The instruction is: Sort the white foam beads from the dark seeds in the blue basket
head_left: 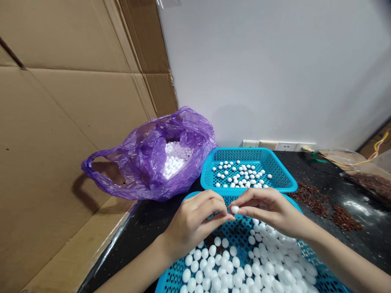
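My right hand (pixel 269 209) pinches a small white ball (pixel 235 209) between thumb and fingers. Close beside it, my left hand (pixel 198 217) has its thumb and fingertips drawn together; anything between them is too small or hidden to name. Both hands are above the near blue plastic basket (pixel 166 280), where many similar white balls (pixel 226 280) lie, heaped toward the right. Some dark reddish-brown bits lie among them. Behind it, the far blue basket (pixel 276 167) has white balls (pixel 244 173) scattered over its bottom.
An open purple plastic bag (pixel 137 162) with white balls inside stands left of the far basket. Reddish-brown bits (pixel 345 217) lie on the black tabletop (pixel 363 244) at right. Cardboard (pixel 61 122) borders the left; a pale wall with sockets (pixel 287 146) stands behind.
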Motion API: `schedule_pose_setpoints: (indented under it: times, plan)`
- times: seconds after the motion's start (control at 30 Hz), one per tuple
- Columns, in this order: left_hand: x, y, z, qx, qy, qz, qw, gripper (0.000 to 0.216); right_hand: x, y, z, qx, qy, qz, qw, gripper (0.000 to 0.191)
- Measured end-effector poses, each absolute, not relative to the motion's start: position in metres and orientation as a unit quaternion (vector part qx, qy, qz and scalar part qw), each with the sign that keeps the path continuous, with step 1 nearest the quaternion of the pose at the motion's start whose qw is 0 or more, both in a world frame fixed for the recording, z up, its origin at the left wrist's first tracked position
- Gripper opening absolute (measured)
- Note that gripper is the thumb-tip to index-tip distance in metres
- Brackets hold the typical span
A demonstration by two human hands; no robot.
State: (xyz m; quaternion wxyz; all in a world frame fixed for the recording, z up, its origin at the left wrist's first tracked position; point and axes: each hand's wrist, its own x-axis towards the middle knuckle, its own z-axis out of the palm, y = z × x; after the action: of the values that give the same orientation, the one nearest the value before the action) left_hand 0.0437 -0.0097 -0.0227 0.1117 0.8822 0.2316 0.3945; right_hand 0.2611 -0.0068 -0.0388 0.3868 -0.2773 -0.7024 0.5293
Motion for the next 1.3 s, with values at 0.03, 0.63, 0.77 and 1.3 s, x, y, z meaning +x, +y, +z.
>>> schedule_pose_setpoints:
  times: [0.03,0.63,0.77,1.3]
  plan:
    - [0.0435,-0.0096,-0.0229,0.883,0.229,0.394,0.113,0.009,0.2611,-0.0070,-0.0386,-0.278,-0.703,0.528,0.386,0.013]
    - [0.0427,-0.0117,-0.0247,0.890,0.216,0.385,0.113,0.008,0.2607,-0.0095,-0.0345,-0.290,-0.709,0.529,0.365,0.013]
    - [0.0435,-0.0120,-0.0232,0.889,0.212,0.389,0.116,0.007,0.2608,-0.0097,-0.0338,-0.282,-0.697,0.547,0.369,0.012]
    - [0.0427,-0.0124,-0.0188,0.904,0.178,0.379,0.085,0.011,0.2593,-0.0097,-0.0329,-0.274,-0.692,0.554,0.374,0.013]
